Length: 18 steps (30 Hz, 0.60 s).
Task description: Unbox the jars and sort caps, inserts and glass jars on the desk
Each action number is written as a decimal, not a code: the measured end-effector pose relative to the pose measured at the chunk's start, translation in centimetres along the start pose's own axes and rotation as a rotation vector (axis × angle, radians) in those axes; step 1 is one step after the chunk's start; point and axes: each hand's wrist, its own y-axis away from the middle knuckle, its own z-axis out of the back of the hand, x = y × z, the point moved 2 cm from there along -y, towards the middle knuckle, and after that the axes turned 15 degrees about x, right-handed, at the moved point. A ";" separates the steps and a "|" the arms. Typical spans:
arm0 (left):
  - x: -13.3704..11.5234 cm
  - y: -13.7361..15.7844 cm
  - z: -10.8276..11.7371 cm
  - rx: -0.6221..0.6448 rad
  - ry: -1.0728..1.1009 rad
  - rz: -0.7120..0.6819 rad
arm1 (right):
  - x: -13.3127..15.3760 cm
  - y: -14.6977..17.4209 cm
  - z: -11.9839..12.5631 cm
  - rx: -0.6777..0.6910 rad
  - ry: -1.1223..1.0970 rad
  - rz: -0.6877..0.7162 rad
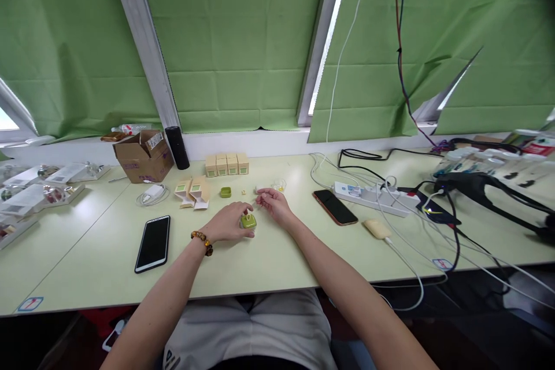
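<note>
A small glossy green box [248,221] sits at the middle of the table, with my left hand [229,221] curled around it, thumb and fingers on its sides. A small pale ring-like piece shows on its top. Just to the right, my right hand [274,206] has its fingertips drawn together; whatever they hold is too small to name. Beyond the hands lie a shallow green tray [225,192], a tiny yellowish piece [243,192] and a clear and yellow item [280,185].
Opened cardboard boxes [192,192] and a row of small boxes [227,165] stand behind. Phones lie left [152,244] and right [335,207]. A coiled white cable [152,194], a power strip [375,199], a cream power bank [376,229] and tangled cords surround the work area.
</note>
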 end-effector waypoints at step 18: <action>2.7 -1.2 -0.5 -0.426 0.969 0.004 | 1.5 2.0 -5.5 0.150 0.355 0.126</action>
